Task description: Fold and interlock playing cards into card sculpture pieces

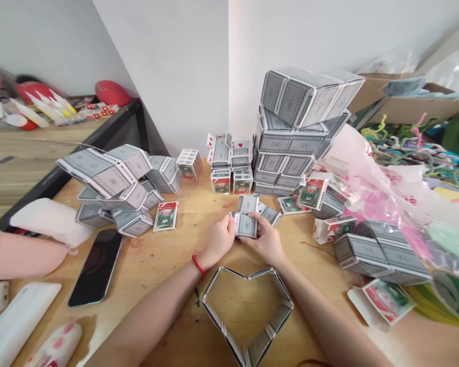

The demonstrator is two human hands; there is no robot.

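Note:
Between both hands are grey-backed playing cards (247, 226), held a little above the wooden table. My left hand (219, 237) grips their left edge, its fingers curled in. On the right side my right hand (266, 238) pinches them between thumb and fingers. More playing cards (270, 214) lie just behind the held ones, partly hidden. Nearer to me, between my forearms, stands a heart-shaped frame made of cards (276, 331), hollow in the middle. A red bracelet (197, 264) circles my left wrist.
A tall stack of card-built blocks (286, 140) rises at the back right, with another stack (115, 178) at left. Card boxes (166, 216) lie about. A black phone (96, 267) is at left; plastic bags (359, 168) and a tape roll (453, 295) are at right.

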